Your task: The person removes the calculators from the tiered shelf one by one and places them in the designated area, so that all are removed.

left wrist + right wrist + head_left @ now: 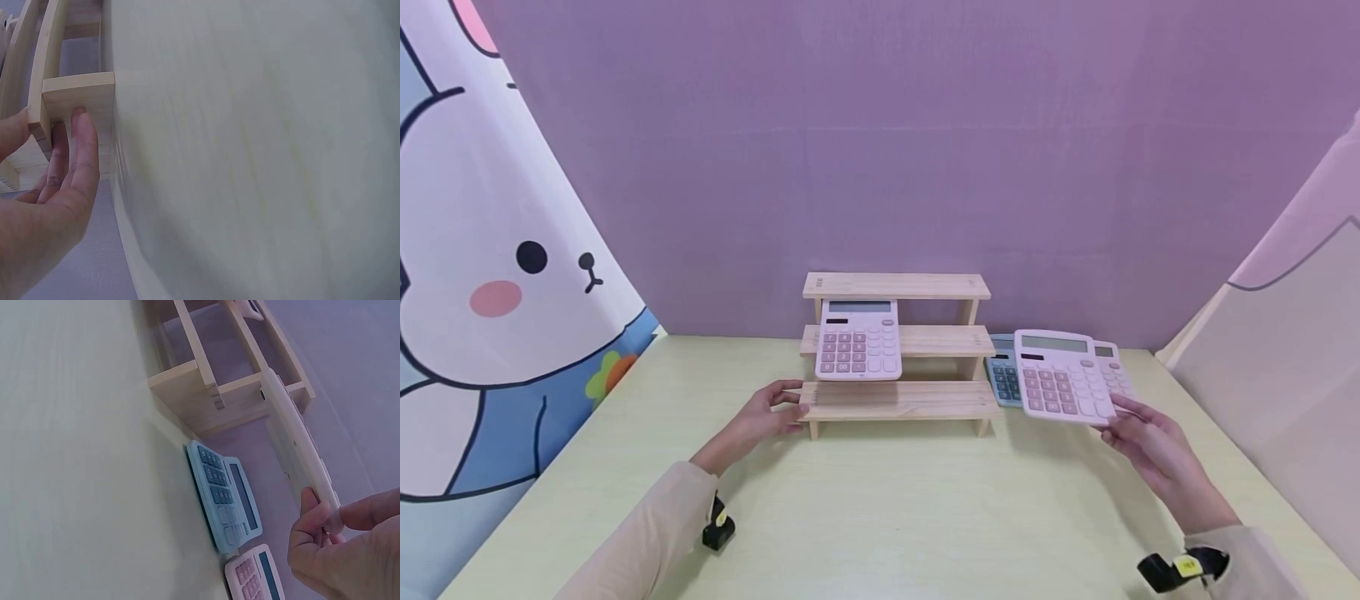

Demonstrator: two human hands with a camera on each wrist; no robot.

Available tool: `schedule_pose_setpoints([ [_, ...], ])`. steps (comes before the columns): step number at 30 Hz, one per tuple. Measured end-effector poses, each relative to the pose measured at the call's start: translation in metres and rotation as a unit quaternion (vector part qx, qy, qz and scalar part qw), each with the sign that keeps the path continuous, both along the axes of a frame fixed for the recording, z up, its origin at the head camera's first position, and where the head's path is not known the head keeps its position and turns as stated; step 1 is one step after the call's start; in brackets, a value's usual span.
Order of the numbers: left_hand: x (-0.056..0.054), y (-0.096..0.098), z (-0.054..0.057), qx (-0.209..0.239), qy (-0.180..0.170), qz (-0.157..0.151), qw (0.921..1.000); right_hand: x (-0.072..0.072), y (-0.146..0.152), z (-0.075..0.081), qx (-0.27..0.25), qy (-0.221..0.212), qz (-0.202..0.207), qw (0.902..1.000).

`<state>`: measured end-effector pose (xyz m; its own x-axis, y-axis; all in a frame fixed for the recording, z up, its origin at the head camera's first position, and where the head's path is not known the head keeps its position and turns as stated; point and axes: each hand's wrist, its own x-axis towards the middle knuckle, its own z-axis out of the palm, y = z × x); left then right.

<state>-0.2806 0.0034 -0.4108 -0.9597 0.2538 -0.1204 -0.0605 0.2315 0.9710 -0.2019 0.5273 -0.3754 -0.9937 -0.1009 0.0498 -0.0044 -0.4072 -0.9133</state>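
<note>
A three-tier wooden display stand stands on the table. My left hand grips the left end of its lowest plank, the thumb on one face and the fingers against the side support. A pink calculator leans on the stand, over its middle tier. My right hand pinches a second pink calculator by its lower right corner, lifted off the table and tilted. In the right wrist view this calculator shows edge-on, between thumb and fingers.
To the right of the stand lie a blue calculator and a smaller pink calculator, both partly covered in the head view by the lifted one. A purple wall rises behind the pale table. Cartoon-printed cloth hangs at the left.
</note>
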Motion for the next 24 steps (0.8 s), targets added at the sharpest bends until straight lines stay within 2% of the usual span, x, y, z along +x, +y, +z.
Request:
schedule_pose_setpoints([
  [14,0.000,-0.001,0.000,0.000,0.001,-0.004,1.0000,0.005,-0.004,-0.017,0.024,-0.012,0.002,0.9996],
  [24,0.001,0.000,0.001,-0.001,0.003,-0.003,1.0000,0.007,-0.004,-0.024,0.076,-0.041,-0.014,0.9962],
])
